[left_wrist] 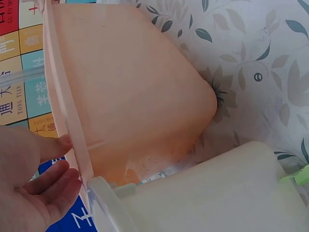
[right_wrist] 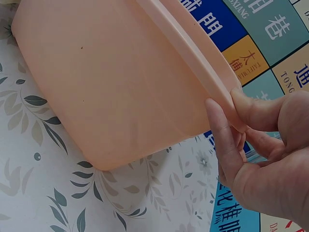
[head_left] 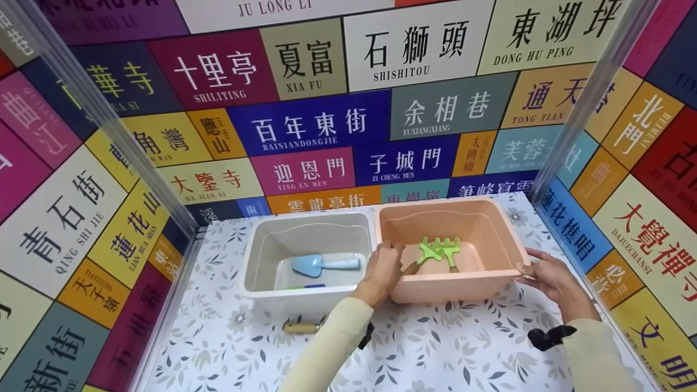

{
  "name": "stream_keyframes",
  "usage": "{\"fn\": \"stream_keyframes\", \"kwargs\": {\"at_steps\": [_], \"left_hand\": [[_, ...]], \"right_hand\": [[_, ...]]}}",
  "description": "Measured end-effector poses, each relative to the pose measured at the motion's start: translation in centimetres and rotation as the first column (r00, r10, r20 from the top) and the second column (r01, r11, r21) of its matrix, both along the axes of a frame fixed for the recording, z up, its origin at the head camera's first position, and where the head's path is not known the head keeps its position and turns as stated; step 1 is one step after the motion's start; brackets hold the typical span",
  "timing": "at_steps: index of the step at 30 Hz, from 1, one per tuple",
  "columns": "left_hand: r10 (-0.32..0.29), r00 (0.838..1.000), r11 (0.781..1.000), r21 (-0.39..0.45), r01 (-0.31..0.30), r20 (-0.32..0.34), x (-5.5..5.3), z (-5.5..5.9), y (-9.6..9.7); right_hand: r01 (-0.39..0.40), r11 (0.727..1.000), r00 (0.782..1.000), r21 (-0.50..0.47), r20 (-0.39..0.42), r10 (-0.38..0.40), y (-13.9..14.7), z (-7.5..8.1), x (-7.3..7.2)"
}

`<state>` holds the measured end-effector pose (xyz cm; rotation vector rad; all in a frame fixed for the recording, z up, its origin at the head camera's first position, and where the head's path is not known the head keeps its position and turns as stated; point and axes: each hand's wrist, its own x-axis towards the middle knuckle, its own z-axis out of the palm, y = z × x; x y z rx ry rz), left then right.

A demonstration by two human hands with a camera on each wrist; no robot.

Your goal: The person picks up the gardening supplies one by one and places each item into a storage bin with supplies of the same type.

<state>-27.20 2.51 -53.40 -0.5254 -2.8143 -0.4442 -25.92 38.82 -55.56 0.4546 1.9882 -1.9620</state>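
A peach plastic bin stands beside a white bin on the table. My left hand grips the peach bin's rim at its left front corner, next to the white bin; thumb and fingers lie at the rim in the left wrist view. My right hand pinches the rim's right front corner, thumb on one side and fingers on the other. Inside the peach bin lie two small green garden rakes with brown handles. The white bin holds a light-blue toy trowel and something green and purple, mostly hidden by its front wall.
A tool with a wooden handle lies on the leaf-patterned tabletop before the white bin, partly behind my left sleeve. Panels with street names close off the back and both sides. Black straps show at both wrists.
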Motion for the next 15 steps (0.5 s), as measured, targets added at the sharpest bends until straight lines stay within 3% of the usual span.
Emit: {"fn": "stream_keyframes", "kwargs": {"at_steps": [15], "left_hand": [[-0.074, 0.993, 0.997, -0.009, 0.073, -0.092, 2.0, -0.6, -1.2]], "right_hand": [[0.006, 1.000, 1.000, 0.003, 0.010, -0.006, 0.1, 0.1, 0.0]]}}
